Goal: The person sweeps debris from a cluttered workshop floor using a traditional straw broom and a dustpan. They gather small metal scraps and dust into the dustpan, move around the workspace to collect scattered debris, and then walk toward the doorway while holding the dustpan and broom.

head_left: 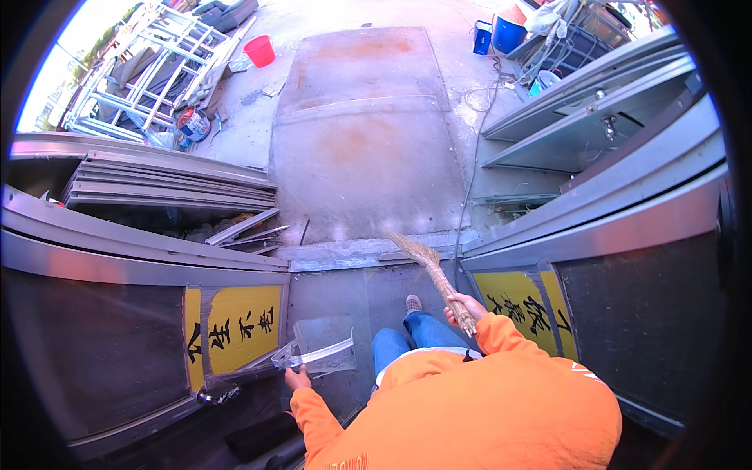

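Note:
My right hand [467, 308] is wrapped round the bound handle of a straw hand broom [432, 270]. The broom slants forward, its bristles at the raised door sill [360, 252]. On the other side, my left hand [298, 379] grips the edge of a clear plastic container [327, 345] with a pale rim. The container is tilted low over the grey floor, and its inside is hard to make out. Between the hands, my blue-jeaned legs and one checked shoe [413, 303] show.
Two door leaves with yellow panels [244, 327] [517, 309] flank me. Metal strips [168, 180] lie stacked at left, metal panels [572, 117] at right. Farther out are a red bucket [259, 51], a blue bucket [509, 34], white frames [160, 66] and a cable [475, 157] along the concrete.

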Motion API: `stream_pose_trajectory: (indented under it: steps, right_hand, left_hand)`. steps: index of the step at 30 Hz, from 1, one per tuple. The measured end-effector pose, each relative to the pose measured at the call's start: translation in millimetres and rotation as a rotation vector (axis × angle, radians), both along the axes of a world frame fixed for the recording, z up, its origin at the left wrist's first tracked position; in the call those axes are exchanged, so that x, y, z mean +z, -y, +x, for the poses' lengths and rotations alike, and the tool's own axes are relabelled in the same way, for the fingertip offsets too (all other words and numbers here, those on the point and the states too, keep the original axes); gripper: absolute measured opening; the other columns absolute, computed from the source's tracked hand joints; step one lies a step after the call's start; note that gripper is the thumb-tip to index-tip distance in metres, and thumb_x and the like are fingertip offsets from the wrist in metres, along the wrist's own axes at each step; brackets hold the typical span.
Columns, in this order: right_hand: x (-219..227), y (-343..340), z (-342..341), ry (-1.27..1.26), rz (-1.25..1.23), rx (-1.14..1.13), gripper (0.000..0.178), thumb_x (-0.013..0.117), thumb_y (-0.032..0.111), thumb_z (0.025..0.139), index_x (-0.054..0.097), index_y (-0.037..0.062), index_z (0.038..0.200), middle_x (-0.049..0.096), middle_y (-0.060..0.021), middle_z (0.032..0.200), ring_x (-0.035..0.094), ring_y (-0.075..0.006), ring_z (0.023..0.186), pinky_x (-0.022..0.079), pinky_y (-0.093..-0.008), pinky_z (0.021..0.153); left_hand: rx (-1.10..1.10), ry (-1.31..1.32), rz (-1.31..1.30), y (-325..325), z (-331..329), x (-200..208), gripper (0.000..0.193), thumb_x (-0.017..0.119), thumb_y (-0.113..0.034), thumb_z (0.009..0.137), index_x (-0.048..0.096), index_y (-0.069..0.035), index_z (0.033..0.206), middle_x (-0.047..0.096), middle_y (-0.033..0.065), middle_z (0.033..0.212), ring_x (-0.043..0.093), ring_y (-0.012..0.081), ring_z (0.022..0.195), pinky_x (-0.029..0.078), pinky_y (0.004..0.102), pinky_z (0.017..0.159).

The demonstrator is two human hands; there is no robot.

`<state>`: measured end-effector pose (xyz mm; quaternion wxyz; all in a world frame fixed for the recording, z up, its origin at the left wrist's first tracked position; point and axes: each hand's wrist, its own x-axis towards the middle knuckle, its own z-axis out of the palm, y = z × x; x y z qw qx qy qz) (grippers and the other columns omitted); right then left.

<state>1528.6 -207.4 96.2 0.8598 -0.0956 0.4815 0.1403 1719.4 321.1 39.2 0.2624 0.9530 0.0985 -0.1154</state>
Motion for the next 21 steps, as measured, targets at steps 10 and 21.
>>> stream_pose_trajectory:
  steps: [10,21]
  right_hand:
    - [65,87,127,0.176,0.047,-0.177,0.040,0.064,0.032,0.092,0.048,-0.0004,0.108,0.056,-0.0062,0.086,0.056,-0.0139,0.066,0.053,-0.0284,0.059]
    - [132,182,231,0.213,-0.396,-0.210,0.041,0.060,0.037,0.096,0.050,0.0008,0.111,0.057,-0.0067,0.084,0.058,-0.0146,0.063,0.052,-0.0293,0.056]
  left_hand:
    - [0.048,-0.022,-0.018,86,143,-22,0.037,0.082,-0.015,0.075,0.064,0.004,0.102,0.068,0.0249,0.101,0.064,0.0424,0.098,0.048,0.0469,0.087]
    - [-0.053,-0.069,-0.076,224,316,-30,0.039,0.082,-0.019,0.077,0.064,0.003,0.103,0.068,0.0247,0.101,0.064,0.0435,0.098,0.049,0.0476,0.085]
